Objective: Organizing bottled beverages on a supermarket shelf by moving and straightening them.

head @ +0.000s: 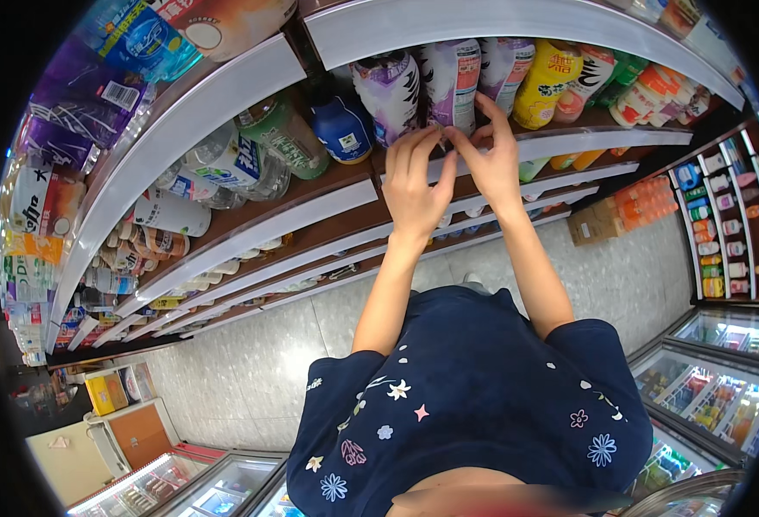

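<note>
At the front of a drinks shelf, my left hand (415, 184) and my right hand (492, 155) nearly meet at the fingertips. Just behind them stands a white-and-purple bottle (452, 84). My right index finger lies along that bottle's lower right side, while the right thumb points toward the left fingertips. On the left hand, the thumb is spread from the fingers, which reach the shelf's front edge. Whether something small sits between the fingertips is hidden. Similar bottles flank it: one on the left (389, 97) and another on the right (507, 68).
A yellow bottle (547, 84) and a blue bottle (342, 129) share this shelf level. White edge strips (347, 200) front the shelves. A cardboard box (593, 220) and orange bottle packs (647, 200) rest on the floor. Glass-front refrigerators (709, 388) line the side behind me.
</note>
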Demonstrator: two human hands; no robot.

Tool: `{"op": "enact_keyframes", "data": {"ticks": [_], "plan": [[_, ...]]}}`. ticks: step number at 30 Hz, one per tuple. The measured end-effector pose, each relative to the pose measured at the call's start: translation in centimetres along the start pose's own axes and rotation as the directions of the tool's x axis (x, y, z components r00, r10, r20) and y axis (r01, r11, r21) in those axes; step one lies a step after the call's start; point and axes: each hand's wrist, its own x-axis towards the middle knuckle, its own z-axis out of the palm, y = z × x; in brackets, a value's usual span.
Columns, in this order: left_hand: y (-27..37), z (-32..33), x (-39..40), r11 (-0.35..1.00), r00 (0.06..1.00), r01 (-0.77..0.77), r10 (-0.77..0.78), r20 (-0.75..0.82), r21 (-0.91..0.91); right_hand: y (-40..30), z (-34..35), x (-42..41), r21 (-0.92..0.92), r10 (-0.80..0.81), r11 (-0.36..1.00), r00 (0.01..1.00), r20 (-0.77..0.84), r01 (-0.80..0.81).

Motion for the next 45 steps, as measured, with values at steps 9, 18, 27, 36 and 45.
{"op": "enact_keyframes", "data": {"ticks": [9, 18, 27, 36, 45], "plan": [[-2.2, -1.4, -0.8, 0.982, 0.967, 0.149, -0.121, -0.223, 0.112, -0.7, -0.6, -0.3, -0.247, 0.046, 0.969, 0.989, 0.137, -0.011], [-2.2, -0.9, -1.2, 0.969, 0.971, 0.201, -0.177, -0.163, 0.145, 0.3, 0.0, -1.1, -0.176, -0.055, 0.981, 0.991, 0.123, 0.076], [-1.4, 0.2, -0.9, 0.961, 0.95, 0.274, -0.262, -0.173, 0.05, 1.1, -0.5, -1.3, -0.051, -0.035, 0.998, 0.988, 0.152, 0.043], [0.0, 2.1, 0.2, 0.959, 0.953, 0.145, -0.07, -0.295, 0.243, 0.4, -0.5, -1.2, -0.074, -0.067, 0.994, 0.974, 0.217, 0.085], [0.5, 5.1, 0.3, 0.907, 0.933, 0.175, -0.027, -0.36, 0.383, 1.2, -1.5, 1.2, -0.188, -0.105, 0.97, 0.96, 0.258, 0.156]]}}
